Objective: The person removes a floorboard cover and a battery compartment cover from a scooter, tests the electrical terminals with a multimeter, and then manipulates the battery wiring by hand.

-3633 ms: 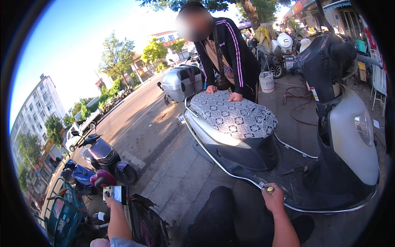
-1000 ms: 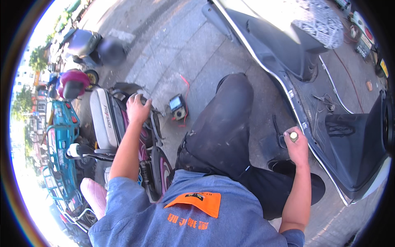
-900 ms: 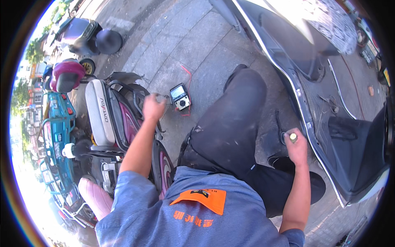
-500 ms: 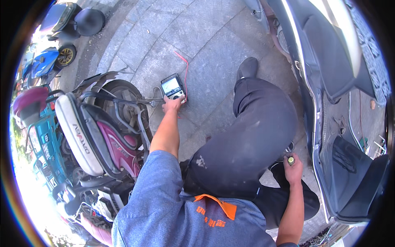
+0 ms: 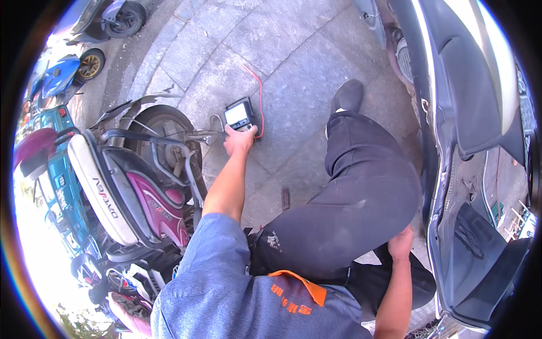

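Left hand [image 5: 238, 139] now on grey meter [image 5: 239, 114]

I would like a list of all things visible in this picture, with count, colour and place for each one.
meter: one, black with a pale screen, on the pavement, at the left hand's fingertips
wire: one, red, on the pavement beside the meter
pink scooter: one, pink with a white seat side, lying at left
grey scooter: one, dark grey and silver, standing at right
blue scooters: at least two, far left edge
small dark object: one, on the pavement by the knee; kind unclear
pavement: grey stone slabs, centre
leg: black trousers and shoe, centre
left hand: stretched to the meter, holding its lower edge
right hand: lower right, behind the knee; grip unclear
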A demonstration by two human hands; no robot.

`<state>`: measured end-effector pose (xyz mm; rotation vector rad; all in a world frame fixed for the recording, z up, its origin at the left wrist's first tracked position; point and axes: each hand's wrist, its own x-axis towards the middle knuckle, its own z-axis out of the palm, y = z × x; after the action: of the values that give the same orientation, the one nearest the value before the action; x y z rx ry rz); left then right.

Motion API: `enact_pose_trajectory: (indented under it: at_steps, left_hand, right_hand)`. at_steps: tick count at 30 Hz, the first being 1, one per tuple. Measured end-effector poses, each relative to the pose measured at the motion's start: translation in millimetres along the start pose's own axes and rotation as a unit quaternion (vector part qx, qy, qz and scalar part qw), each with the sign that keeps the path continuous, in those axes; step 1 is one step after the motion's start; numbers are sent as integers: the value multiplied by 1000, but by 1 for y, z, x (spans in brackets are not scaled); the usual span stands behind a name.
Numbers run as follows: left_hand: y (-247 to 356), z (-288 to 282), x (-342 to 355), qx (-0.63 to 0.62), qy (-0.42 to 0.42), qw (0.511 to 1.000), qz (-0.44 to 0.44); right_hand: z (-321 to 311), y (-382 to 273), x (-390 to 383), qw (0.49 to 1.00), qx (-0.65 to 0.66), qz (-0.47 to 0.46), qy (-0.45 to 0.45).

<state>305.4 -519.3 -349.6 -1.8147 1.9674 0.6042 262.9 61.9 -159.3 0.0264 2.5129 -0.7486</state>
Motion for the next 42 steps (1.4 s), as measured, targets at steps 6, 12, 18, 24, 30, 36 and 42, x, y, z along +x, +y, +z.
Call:
enact_pose_trajectory:
  at_steps: [6, 12, 18, 24, 30, 36, 42]
  left_hand:
    - [-19, -95, -79, -138, -44, 968, 203]
    - [-26, -294, -232, -107, 74, 923, 363]
    - [-47, -422, -291, -141, 200, 897, 369]
    - [-111, -463, -235, -130, 349, 912, 172]
    - [-113, -451, -231, -131, 357, 925, 6]
    - [-150, -481, -155, -37, 276, 961, -11]
    - [-124, -457, -165, 70, 215, 969, -95]
  right_hand:
    - [-10, -23, 20, 990, 116, -29, 71]
    - [-27, -77, 12, 981, 128, -113, 94]
    - [-52, -99, -13, 961, 158, -168, 149]
    - [-65, -97, -32, 954, 138, -198, 177]
    - [-97, -101, -52, 939, 144, -221, 220]
    - [-111, -103, -74, 937, 161, -227, 213]
    - [-110, -93, -78, 934, 147, -224, 235]
